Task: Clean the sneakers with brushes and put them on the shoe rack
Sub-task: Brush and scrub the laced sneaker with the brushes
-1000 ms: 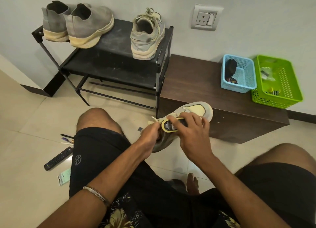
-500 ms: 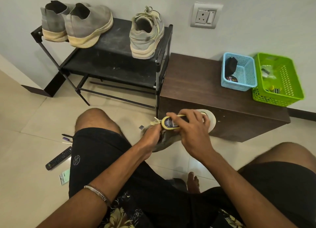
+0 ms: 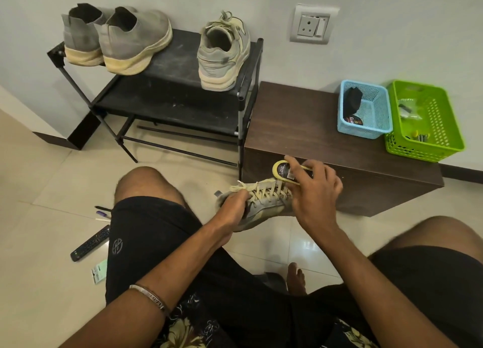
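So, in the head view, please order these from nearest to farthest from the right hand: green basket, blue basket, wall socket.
From the right hand:
1. Blue basket, on the cabinet, up and right.
2. Green basket, further right beside it.
3. Wall socket, high on the wall.

A black shoe rack (image 3: pixel 167 68) stands against the wall on a pale tiled floor (image 3: pixel 39 185). On its top shelf sits a pair of grey slip-ons (image 3: pixel 117 39) at the left end, heels outward, touching each other, and one laced sneaker (image 3: pixel 222 55) at the right end, heel outward too. The lower shelf looks dusty. Just beside the rack, to its right, a low brown cabinet (image 3: pixel 300 128) carries a blue basket (image 3: pixel 366 110) and a green basket (image 3: pixel 423 120), side by side and touching, near the wall. On the floor to the left lie a remote (image 3: pixel 90 243), a few pens (image 3: pixel 103 213) and a small card (image 3: pixel 99 272).
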